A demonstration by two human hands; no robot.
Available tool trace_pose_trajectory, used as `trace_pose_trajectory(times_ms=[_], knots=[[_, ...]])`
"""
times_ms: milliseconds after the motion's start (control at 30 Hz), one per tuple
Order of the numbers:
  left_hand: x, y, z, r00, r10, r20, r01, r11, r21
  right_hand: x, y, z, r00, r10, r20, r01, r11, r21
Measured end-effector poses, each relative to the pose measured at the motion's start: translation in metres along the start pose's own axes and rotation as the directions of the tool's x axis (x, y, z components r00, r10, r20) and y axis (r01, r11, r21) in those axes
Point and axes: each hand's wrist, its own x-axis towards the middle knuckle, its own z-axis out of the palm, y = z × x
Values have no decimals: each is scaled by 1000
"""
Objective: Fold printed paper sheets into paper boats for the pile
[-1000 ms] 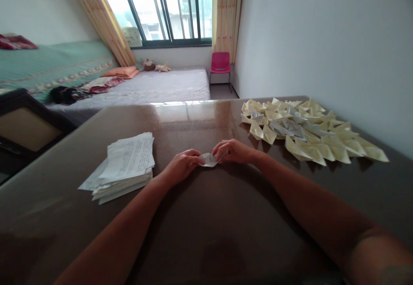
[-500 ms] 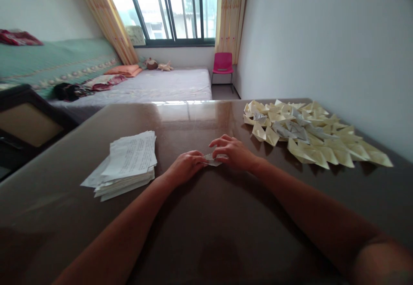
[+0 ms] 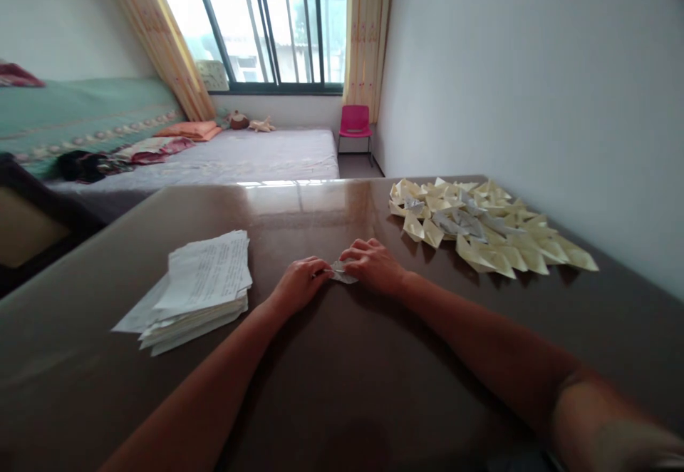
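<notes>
Head view: a glossy desk (image 3: pixel 342 365) bears folded paper boats (image 3: pixel 470 224) at right and a stack of printed sheets (image 3: pixel 203 279) at left; between them, the left hand's (image 3: pixel 301 284) fingers pinch one end of a small folded paper (image 3: pixel 343 277), the right hand's (image 3: pixel 375 267) fingers curling over the other, their grip unclear.

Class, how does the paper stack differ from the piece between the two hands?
The stack is large; the piece is small.
The stack's sheets lie flat; the piece looks folded.
The stack has no hand on it; the left hand and right hand touch the piece.
Both are pale paper.
</notes>
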Motion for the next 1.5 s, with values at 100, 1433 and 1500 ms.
trace_pose_trajectory(times_ms=[100,1433,1500], knots=[[1,-3,4,999,45,-10,-45,998,32,2,-3,7,997,73,14,-73,997,38],[11,-59,3,995,17,-99,-6,993,117,-249,233,-96,226,956,-185,-974,227,-14],[10,-64,3,996,3,-86,7,994,109,-253,234,-96,246,955,-168,-969,247,-18]])
